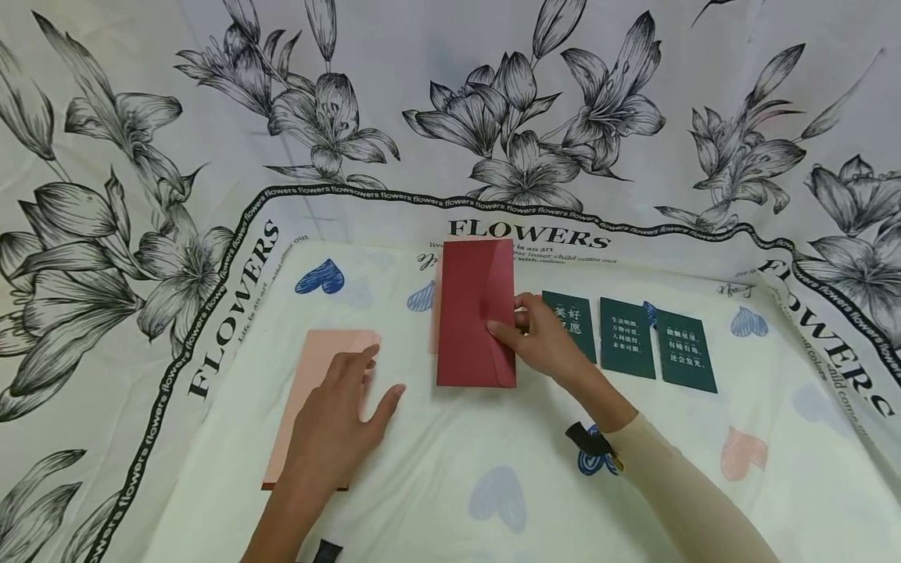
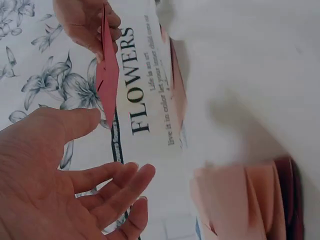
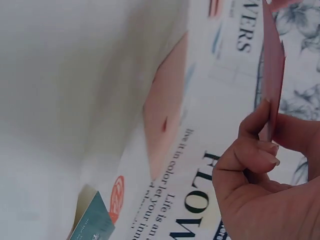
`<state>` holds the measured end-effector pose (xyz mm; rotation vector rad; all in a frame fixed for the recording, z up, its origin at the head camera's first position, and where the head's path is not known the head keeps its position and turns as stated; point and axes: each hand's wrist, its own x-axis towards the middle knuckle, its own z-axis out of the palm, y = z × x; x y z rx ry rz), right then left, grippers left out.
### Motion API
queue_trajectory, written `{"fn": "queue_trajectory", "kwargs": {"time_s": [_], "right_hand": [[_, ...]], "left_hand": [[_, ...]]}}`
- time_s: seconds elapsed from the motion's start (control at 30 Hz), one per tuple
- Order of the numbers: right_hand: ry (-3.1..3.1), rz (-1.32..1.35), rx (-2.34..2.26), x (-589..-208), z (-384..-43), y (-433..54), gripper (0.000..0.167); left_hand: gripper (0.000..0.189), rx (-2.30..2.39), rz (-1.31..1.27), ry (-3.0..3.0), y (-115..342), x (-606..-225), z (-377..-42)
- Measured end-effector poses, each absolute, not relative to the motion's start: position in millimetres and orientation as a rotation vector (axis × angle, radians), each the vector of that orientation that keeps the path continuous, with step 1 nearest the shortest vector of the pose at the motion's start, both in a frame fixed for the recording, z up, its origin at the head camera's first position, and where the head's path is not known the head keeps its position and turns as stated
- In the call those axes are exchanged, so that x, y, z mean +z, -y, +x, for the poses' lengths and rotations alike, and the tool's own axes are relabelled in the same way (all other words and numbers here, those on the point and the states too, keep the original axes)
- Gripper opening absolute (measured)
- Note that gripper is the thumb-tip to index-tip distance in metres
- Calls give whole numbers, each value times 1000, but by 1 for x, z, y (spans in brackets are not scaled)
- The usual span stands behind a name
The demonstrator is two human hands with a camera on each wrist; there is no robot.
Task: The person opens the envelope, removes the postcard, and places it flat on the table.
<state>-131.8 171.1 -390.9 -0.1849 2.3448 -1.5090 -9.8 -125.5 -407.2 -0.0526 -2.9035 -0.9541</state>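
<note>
My right hand (image 1: pixel 538 336) pinches a red envelope (image 1: pixel 468 313) by its right edge, thumb on the near face. In the right wrist view the envelope (image 3: pixel 274 65) is seen nearly edge-on between thumb and fingers. Beneath it a pink envelope (image 3: pixel 167 100) lies on the cloth, mostly hidden from the head camera. My left hand (image 1: pixel 334 414) hovers with spread, slightly bent fingers over a stack of pink envelopes (image 1: pixel 303 391), whose bottom edge shows dark red. Nothing is in the left hand (image 2: pixel 75 170) in its wrist view.
Three dark green cards with white writing stand out at the right: one partly behind the right hand (image 1: pixel 580 332), a middle card (image 1: pixel 626 336) and an outer card (image 1: pixel 686 352). A pale cloth (image 1: pixel 422 485) with printed hearts and a flower border covers the surface.
</note>
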Motion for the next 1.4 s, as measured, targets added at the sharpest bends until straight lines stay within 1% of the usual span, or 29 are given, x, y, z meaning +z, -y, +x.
{"fn": "queue_trajectory", "kwargs": {"time_s": [0.1,0.27,0.33,0.4,0.5,0.7,0.87,1.0,1.3,1.33,1.4], "right_hand": [[-2328,-224,-1562,-386,-112,-171,39],[-2273,-258,-1647,-381,-81,-171,45],[-2262,-282,-1674,-376,-70,-171,47],[-2266,-314,-1687,-372,-59,-171,45],[-2294,-351,-1688,-365,-47,-172,45],[-2313,-356,-1685,-359,-31,-177,44],[-2304,-342,-1662,-359,-21,-180,44],[-2313,-365,-1637,-360,-12,-180,44],[-2346,-359,-1572,-363,2,-179,48],[-2378,-358,-1555,-364,2,-179,50],[-2480,-371,-1506,-365,3,-177,58]], "left_hand": [[65,-1031,-97,2875,119,-403,-7],[70,-1278,-159,2880,100,-394,-2],[72,-1407,-177,2877,91,-390,-2],[74,-1500,-195,2861,82,-387,-4],[71,-1590,-230,2816,72,-383,-8],[56,-1768,-327,2648,63,-380,-13],[48,-2021,-354,2447,58,-379,-14],[46,-2122,-333,2343,56,-377,-14],[43,-2173,-316,2276,52,-378,-13],[43,-2170,-322,2273,51,-378,-13],[42,-2150,-330,2266,49,-378,-12]]}}
